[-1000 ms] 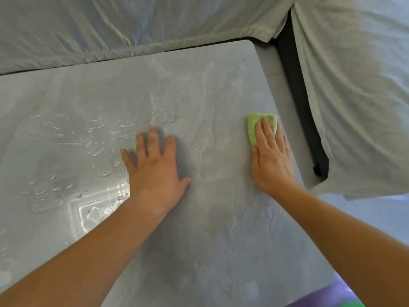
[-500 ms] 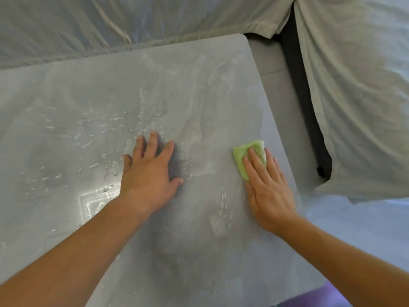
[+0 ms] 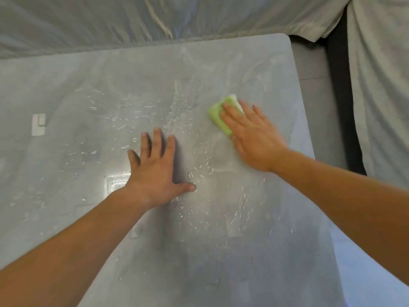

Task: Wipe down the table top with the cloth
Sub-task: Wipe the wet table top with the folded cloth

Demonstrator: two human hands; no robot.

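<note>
The grey table top (image 3: 66,85) fills most of the view and is wet, with water drops and streaks around its middle. My right hand (image 3: 252,138) lies flat on a folded light green cloth (image 3: 218,114) and presses it against the table right of centre; my fingers cover the near half of the cloth. My left hand (image 3: 155,171) rests palm down on the table at the centre, fingers spread, holding nothing. It is about a hand's width left of the cloth.
Grey-white fabric sheets (image 3: 155,16) hang along the table's far edge and also at the right (image 3: 380,85). A dark gap (image 3: 340,96) and grey floor run beside the table's right edge. A bright light reflection (image 3: 38,125) shows on the left of the table.
My right hand has slid the green cloth from near the right edge leftward and away from me, toward the table's middle. My left hand has stayed planted flat.
</note>
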